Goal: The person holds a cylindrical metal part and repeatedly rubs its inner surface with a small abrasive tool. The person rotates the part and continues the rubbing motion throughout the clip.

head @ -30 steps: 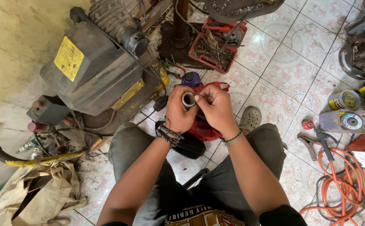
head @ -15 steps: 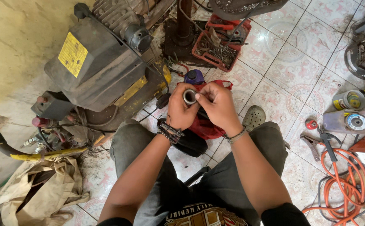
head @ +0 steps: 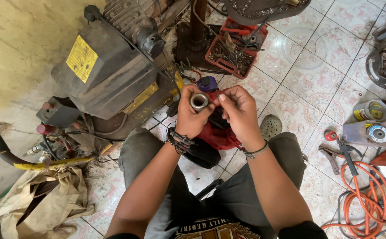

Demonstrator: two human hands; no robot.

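Short grey metal tube (head: 199,101), hollow end up, above red cloth (head: 217,132), left hand (head: 191,116) closed round it, right hand (head: 240,114) at 3 o'clock, fingertips pinched beside rim, compressor (head: 109,71) at 9 o'clock.

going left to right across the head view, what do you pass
beige cloth sack → grimy motor unit with a yellow label → left hand holding a short metal tube → right hand → grey clog → orange cable coil
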